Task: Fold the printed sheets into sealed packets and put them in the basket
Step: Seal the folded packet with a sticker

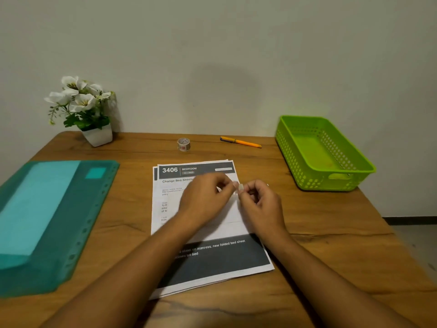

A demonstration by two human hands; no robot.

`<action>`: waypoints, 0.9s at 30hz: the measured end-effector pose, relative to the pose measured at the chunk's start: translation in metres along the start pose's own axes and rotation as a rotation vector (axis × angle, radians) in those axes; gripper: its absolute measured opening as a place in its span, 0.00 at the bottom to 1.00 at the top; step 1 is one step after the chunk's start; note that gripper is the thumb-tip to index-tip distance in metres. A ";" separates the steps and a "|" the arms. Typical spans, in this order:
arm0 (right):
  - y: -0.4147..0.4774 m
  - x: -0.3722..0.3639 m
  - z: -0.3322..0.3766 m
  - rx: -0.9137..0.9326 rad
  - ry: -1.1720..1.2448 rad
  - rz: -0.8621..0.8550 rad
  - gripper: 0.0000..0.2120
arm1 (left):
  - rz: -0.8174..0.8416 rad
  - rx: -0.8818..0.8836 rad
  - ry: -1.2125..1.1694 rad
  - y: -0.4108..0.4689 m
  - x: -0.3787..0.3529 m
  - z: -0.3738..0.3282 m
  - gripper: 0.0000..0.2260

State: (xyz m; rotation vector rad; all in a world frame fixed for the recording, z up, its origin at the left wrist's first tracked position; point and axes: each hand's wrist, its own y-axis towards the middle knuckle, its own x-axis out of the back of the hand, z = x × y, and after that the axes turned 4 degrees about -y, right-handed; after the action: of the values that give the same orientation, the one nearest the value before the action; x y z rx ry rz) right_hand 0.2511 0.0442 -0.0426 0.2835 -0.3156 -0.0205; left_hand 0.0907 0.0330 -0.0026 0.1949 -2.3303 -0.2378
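A stack of printed sheets (196, 171) with dark header bands lies in the middle of the wooden table. A blank white sheet (230, 221), seemingly folded, rests on the stack under my hands. My left hand (205, 197) and my right hand (260, 202) meet above it. The fingertips of both pinch a small pale strip that looks like tape (240, 187). The green perforated basket (305, 166) stands at the right back with nothing visible in it. A small roll of tape (183, 144) stands behind the stack.
A teal plastic folder (78, 209) with light paper inside lies at the left. A white pot of white flowers (98, 136) stands at the back left by the wall. An orange pen (241, 142) lies between the tape roll and the basket.
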 end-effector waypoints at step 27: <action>0.001 0.004 0.003 -0.130 0.125 -0.017 0.05 | -0.068 0.008 -0.160 -0.024 -0.018 0.014 0.09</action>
State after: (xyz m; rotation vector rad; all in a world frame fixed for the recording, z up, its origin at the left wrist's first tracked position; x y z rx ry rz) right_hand 0.2542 0.0438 -0.0383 0.1572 -0.1866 -0.0402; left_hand 0.0947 0.0152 -0.0300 0.2683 -2.4861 -0.2874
